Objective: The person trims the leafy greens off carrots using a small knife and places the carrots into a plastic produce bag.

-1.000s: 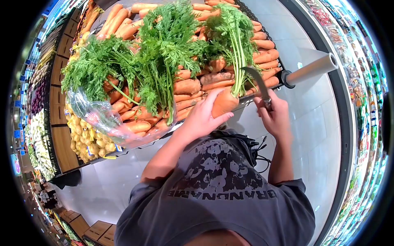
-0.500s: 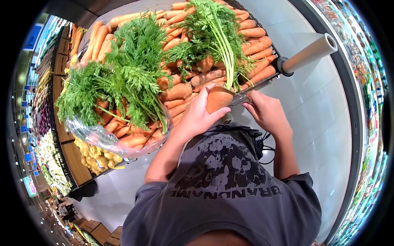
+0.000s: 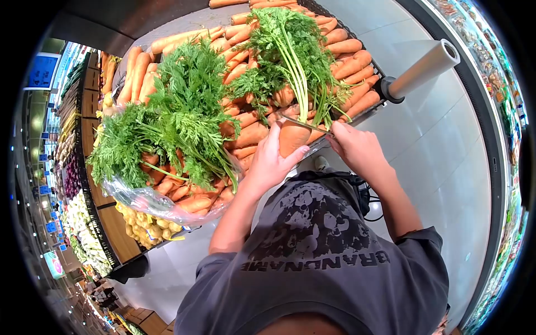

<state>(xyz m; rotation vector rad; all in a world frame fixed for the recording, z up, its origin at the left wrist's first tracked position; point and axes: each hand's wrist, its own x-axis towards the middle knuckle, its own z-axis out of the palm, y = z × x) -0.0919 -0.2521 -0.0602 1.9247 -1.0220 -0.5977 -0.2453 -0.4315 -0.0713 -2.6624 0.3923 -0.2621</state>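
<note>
My left hand (image 3: 272, 162) is closed round a thick orange carrot (image 3: 293, 139), whose green stems and leaves (image 3: 301, 84) spread away over the heaped carrots. A knife (image 3: 304, 124) lies with its blade across the base of the stems, at the carrot's top. Its handle is mostly hidden in my right hand (image 3: 353, 146), which is closed on it. Left of my hands, a clear plastic bag (image 3: 151, 204) holds leafy greens (image 3: 190, 123) and orange carrots (image 3: 195, 204).
Loose carrots (image 3: 354, 64) fill the display stand. A pale roll (image 3: 424, 70) sticks out from its right corner. Bagged yellow produce (image 3: 148, 226) sits below the plastic bag. Vegetable shelves (image 3: 84, 234) line the left, and stocked shelves (image 3: 494, 72) the right.
My right hand has brought the knife from the right of the stems onto their base. The carrot in my left hand now stands more upright. The camera view has shifted.
</note>
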